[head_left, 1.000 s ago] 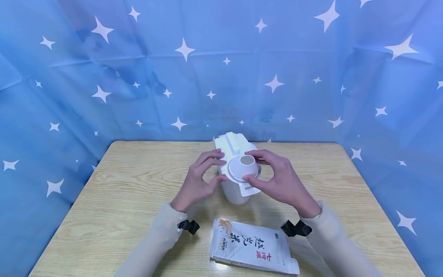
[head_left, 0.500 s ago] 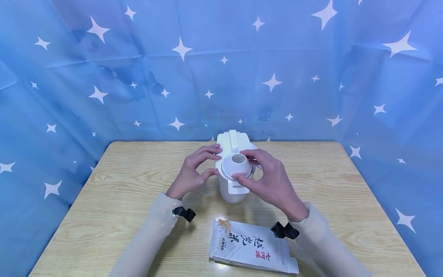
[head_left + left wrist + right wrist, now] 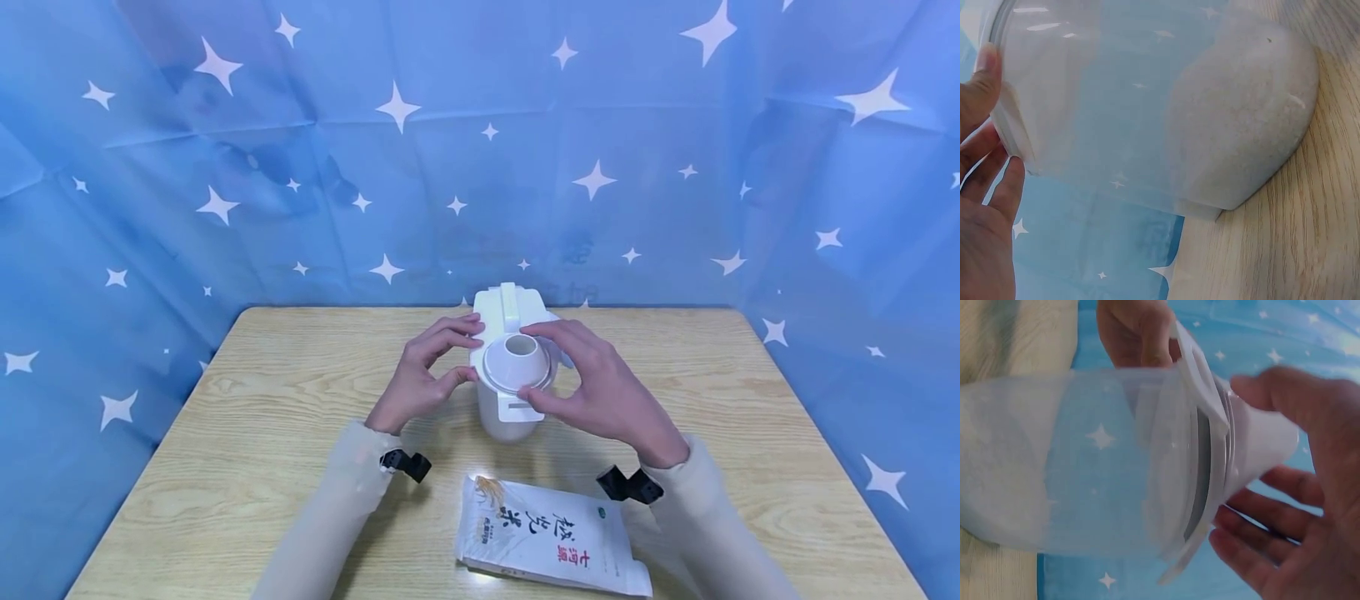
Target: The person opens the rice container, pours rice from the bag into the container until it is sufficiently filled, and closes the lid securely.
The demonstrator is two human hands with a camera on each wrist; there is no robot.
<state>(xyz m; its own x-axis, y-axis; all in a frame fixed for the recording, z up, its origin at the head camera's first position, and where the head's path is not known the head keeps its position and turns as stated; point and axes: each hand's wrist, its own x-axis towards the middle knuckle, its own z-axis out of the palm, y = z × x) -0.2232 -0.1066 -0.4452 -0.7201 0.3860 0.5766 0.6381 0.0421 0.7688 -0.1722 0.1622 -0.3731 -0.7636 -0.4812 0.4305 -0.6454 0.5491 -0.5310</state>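
Observation:
A translucent rice storage container [image 3: 1129, 112] stands upright on the table, pale grains filling its lower part. Its white lid [image 3: 491, 312] carries a raised handle bar and a cone-shaped cap [image 3: 516, 362] with an open top. My left hand [image 3: 420, 375] grips the left edge of the lid, thumb nearer me and fingers farther back. Around the cap's base curls my right hand [image 3: 600, 383], thumb on the near side and index finger on the far side. In the right wrist view, several fingertips [image 3: 1225, 540] lie by the lid's rim.
A white printed rice bag [image 3: 551, 533] lies flat on the wooden table [image 3: 285, 417], in front of the container and between the forearms. Behind the table's back edge hangs a blue star-patterned cloth [image 3: 480, 167].
The container has turned so its front tab faces me more squarely, and shifted slightly left and then a little back. Both hands have stayed on it; the bag has not moved.

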